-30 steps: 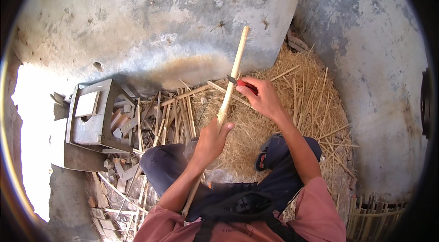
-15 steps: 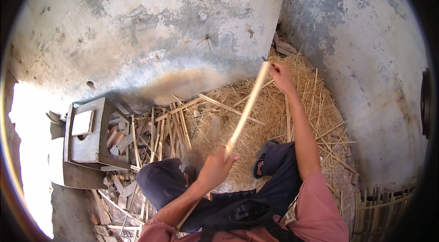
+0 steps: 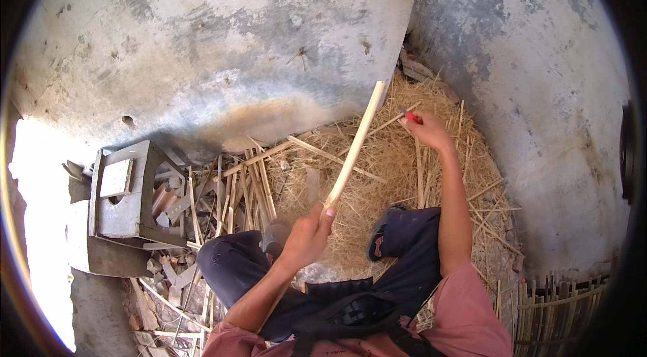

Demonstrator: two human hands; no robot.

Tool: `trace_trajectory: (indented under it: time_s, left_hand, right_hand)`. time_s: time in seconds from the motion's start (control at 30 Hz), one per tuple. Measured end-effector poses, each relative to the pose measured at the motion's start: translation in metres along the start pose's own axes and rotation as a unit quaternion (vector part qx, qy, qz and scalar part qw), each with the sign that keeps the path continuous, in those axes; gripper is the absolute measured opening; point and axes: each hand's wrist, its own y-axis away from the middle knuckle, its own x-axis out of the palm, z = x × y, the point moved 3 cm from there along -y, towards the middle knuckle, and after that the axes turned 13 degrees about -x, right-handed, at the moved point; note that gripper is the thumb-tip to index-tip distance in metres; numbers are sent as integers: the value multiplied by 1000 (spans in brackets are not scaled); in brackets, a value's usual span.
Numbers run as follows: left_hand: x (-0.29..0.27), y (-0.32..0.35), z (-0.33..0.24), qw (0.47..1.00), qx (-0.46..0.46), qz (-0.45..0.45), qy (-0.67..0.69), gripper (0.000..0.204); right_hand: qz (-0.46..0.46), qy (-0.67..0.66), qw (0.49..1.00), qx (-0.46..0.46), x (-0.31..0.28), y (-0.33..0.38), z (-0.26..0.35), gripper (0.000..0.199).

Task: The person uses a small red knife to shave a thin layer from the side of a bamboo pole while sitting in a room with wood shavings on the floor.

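Shavings [image 3: 396,178] beneath the pale stick [image 3: 356,142], grey box [image 3: 127,217] off left.

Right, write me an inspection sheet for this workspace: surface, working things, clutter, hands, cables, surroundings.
Surface: floor strewn with straw-like shavings.
Working things: pale bamboo-like strip, slanting up and away; red-handled knife, apart from the strip.
Clutter: loose strips and rubble at left; wooden box with a round hole beyond them.
Hands: left hand grips the strip's near part; right hand holds the knife.
Cables: nothing seen.
Surroundings: patchy, stained wall ahead; bright opening far left; slatted piece lower right.
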Motion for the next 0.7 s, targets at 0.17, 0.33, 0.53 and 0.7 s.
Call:
trace_trajectory:
  time_s: [0.17, 0.33, 0.53, 0.7]
  left_hand:
    - [9, -8, 11, 986, 6, 71, 153, 48]
    - [-3, -5, -22, 894, -129, 298, 308, 57]
    - [-8, -8, -15, 847, -108, 353, 381, 55]
    - [-11, -9, -9, 708, -119, 468, 516, 54]
  right_hand:
    - [-136, -353, 924, -46, 0, 10, 39, 46]
    - [-109, -493, 857, -105, 10, 26, 68, 32]
    - [-73, -461, 864, -187, 21, 43, 103, 26]
    - [6, -487, 849, -206, 37, 54, 119, 24]
